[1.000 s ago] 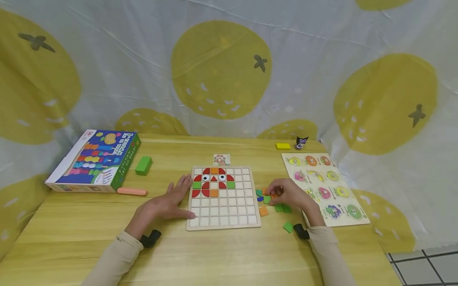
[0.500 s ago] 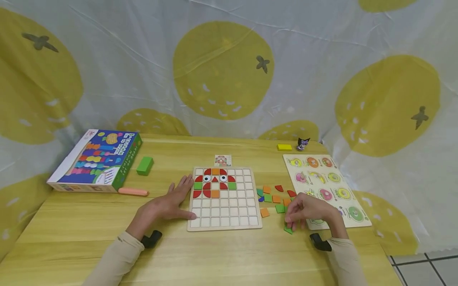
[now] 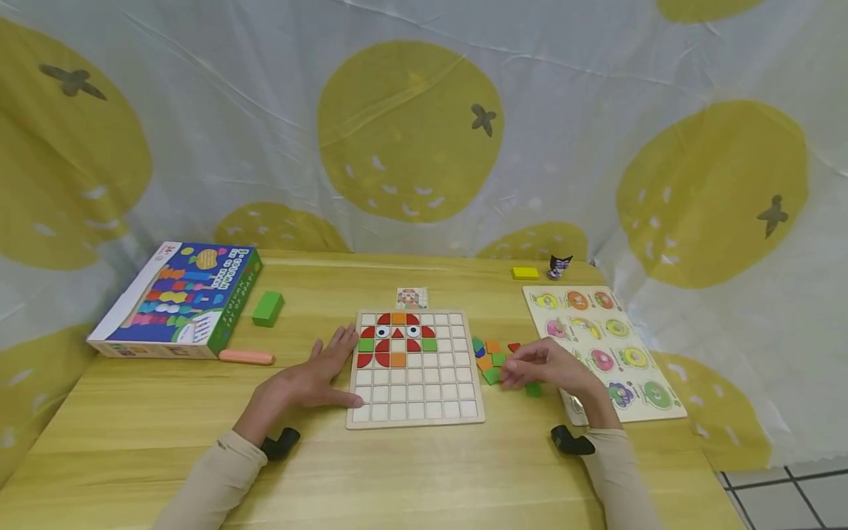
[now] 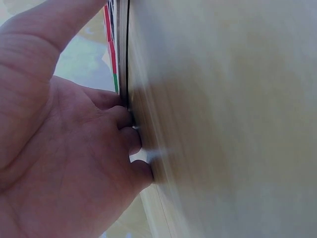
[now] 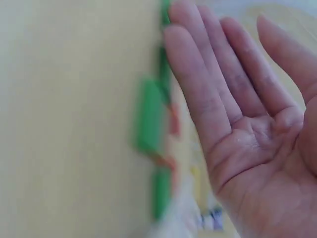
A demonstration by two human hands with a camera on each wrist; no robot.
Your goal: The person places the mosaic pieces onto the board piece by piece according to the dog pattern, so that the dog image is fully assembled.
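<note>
My left hand (image 3: 319, 377) rests against the left side of a wooden grid board (image 3: 430, 412), its thumb on the lower left corner. Red, orange, green and white-eyed tiles (image 3: 397, 344) fill part of the board's upper cells. In the left wrist view, the fingertips of the left hand (image 4: 74, 148) touch the tabletop by the board's edge. To the right of the board, my right hand (image 3: 553, 368) is low over loose green, orange, red and blue tiles (image 3: 492, 375). The right wrist view shows that hand (image 5: 247, 114) with fingers extended beside blurred green tiles (image 5: 148, 116), its palm bare.
Behind the board lies a small pattern card (image 3: 412, 297). A fruit puzzle board (image 3: 632, 335) is at the right, with a yellow block (image 3: 525, 273) and a small figurine (image 3: 559, 267) behind it. A toy box (image 3: 179, 298), green block (image 3: 268, 308) and orange stick (image 3: 246, 357) are at the left.
My right hand has moved from the green tile nearest me up and left across the loose tiles, which now lie closer together near the board. My left hand has stayed in place.
</note>
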